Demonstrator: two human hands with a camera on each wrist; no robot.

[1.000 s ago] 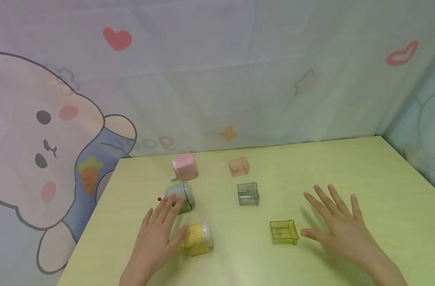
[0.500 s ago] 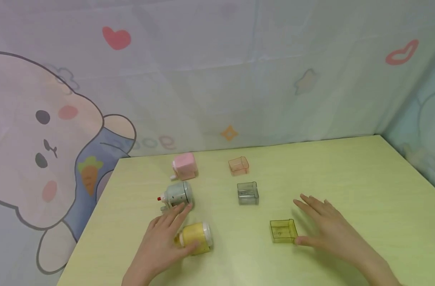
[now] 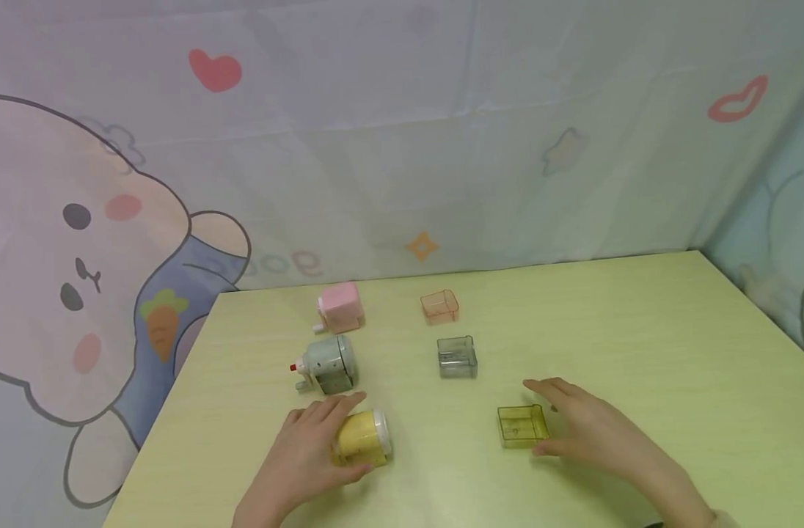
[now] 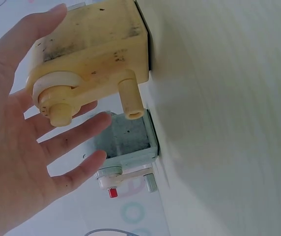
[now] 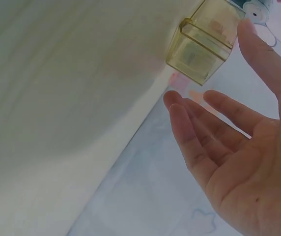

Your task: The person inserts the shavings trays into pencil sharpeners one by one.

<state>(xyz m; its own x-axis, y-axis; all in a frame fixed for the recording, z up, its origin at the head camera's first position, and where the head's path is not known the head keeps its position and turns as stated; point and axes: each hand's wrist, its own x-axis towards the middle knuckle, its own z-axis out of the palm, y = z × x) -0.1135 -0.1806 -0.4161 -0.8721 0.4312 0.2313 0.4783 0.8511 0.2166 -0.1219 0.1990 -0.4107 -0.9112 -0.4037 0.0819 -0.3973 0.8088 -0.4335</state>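
Observation:
A yellow hand-crank pencil sharpener (image 3: 361,435) lies on the table, with my left hand (image 3: 304,453) around its crank side. In the left wrist view, the thumb reaches along one side of the yellow body and the fingers (image 4: 76,137) stretch past the other, spread rather than curled. My right hand (image 3: 590,431) hovers at the right end of a clear yellow shavings drawer (image 3: 522,428), thumb near its front corner and fingers beyond its back. From the right wrist view, a gap shows between those fingers and the drawer (image 5: 204,46).
Behind the yellow sharpener stand a grey-green sharpener (image 3: 327,364) with a red tip and a pink sharpener (image 3: 341,306). A clear grey drawer (image 3: 458,358) and a clear pink drawer (image 3: 440,307) sit mid-table. A printed cloth (image 3: 375,147) hangs behind the table (image 3: 640,323).
My left hand has moved back from over the grey-green sharpener to around the yellow one. The right hand has moved left to the yellow drawer, its fingers drawing closer together.

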